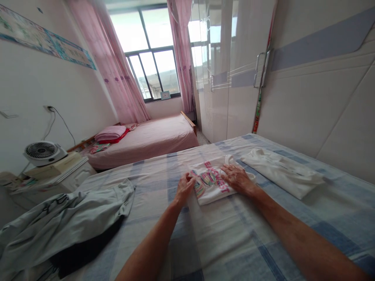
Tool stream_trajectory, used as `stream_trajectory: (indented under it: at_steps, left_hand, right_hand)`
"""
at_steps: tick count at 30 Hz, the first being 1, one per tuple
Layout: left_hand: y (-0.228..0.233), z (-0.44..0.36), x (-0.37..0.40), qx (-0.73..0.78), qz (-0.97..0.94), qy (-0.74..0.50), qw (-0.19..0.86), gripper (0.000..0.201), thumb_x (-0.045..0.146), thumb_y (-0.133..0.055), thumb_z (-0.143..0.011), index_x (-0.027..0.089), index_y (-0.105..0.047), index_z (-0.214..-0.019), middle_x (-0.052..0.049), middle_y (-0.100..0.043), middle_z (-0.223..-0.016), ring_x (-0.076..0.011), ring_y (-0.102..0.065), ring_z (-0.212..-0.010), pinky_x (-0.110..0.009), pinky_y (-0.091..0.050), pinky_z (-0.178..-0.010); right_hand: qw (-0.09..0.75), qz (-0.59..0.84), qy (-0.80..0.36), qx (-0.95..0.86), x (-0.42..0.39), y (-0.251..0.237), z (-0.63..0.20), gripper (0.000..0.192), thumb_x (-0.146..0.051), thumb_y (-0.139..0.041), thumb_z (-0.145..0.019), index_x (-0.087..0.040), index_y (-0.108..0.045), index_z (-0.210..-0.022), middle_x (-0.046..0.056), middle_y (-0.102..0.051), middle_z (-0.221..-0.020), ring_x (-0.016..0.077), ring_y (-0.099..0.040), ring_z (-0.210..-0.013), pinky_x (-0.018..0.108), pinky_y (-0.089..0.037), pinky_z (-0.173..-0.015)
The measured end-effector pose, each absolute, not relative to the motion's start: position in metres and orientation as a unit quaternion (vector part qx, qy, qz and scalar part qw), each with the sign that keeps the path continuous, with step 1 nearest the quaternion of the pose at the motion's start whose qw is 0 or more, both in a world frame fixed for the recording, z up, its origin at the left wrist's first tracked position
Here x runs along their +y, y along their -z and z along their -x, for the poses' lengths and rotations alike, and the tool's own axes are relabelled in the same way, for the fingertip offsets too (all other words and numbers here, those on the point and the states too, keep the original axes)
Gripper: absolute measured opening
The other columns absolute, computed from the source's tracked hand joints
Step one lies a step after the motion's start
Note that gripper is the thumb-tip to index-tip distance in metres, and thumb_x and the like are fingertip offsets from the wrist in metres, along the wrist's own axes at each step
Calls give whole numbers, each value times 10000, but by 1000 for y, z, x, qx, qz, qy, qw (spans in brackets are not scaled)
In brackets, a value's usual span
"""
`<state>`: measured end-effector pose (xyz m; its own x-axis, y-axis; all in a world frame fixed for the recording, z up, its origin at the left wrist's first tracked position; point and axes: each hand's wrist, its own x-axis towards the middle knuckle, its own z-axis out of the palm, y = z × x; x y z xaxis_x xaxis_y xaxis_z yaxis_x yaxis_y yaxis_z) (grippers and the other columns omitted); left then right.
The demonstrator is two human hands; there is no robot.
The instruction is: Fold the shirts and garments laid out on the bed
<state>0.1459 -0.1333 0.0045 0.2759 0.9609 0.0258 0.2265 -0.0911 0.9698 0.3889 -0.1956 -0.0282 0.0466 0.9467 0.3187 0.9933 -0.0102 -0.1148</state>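
Note:
A white T-shirt (pixel 206 197) with pink lettering and a multicoloured print lies folded into a compact shape on the checked bed sheet. At its left edge my left hand (pixel 184 187) pinches the fabric between thumb and fingers. My right hand (pixel 236 178) rests flat on the right part of the print, fingers stretched out, covering some of the letters. To the right of it is a folded white garment (pixel 283 171) with a collar. Grey-green clothing (pixel 76 218) lies loosely at the left, over something black (pixel 88 244).
A blue-and-white checked sheet (pixel 158 242) covers the bed under the clothes. Beyond it stands a second bed (pixel 152 136) with pink bedding. A white fan (pixel 43 151) sits on a box on the left cabinet. Glossy wardrobe doors (pixel 243 97) border the bed's right side.

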Motion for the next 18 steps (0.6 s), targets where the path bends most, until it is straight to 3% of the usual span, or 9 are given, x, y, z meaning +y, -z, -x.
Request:
stream_trajectory:
  at_steps: [4, 8, 13, 18]
  left_hand:
    - [-12, -146, -136, 421, -523, -324, 667, 737, 323, -692, -727, 167, -383, -1377, -32, -654, -784, -133, -615, -605, -228, -485, -552]
    - [-16, -155, -147, 345, -541, -353, 681, 888, 280, -740, -681, 217, -296, -1448, 4, -668, -775, -102, -600, -597, -190, -462, -554]
    - [-25, -172, -135, 391, -507, -361, 678, 699, 85, -727, -582, 120, -558, -1259, -17, -671, -760, -90, -586, -566, -186, -463, -539]
    - [-78, -192, -107, 395, -483, -422, 658, 597, 11, -654, -585, 85, -599, -1175, 5, -619, -650, -59, -517, -468, -159, -419, -458]
  right_hand:
    - [141, 696, 88, -698, -198, 25, -388, 426, -357, -364, -919, -226, -586, -1258, 100, -515, -1378, 305, -446, -1273, 537, -304, -1042]
    - [151, 694, 75, -700, -198, 25, -388, 431, -368, -351, -919, -216, -601, -1235, 114, -524, -1366, 316, -453, -1267, 557, -306, -1036]
    - [263, 691, 64, -670, -196, 19, -394, 452, -380, -299, -935, -184, -601, -1208, 122, -567, -1312, 255, -474, -1253, 473, -342, -1051]
    - [437, 701, 129, -548, -193, 10, -410, 535, -442, -245, -938, -125, -556, -1237, 173, -556, -1292, 252, -466, -1247, 442, -344, -1060]
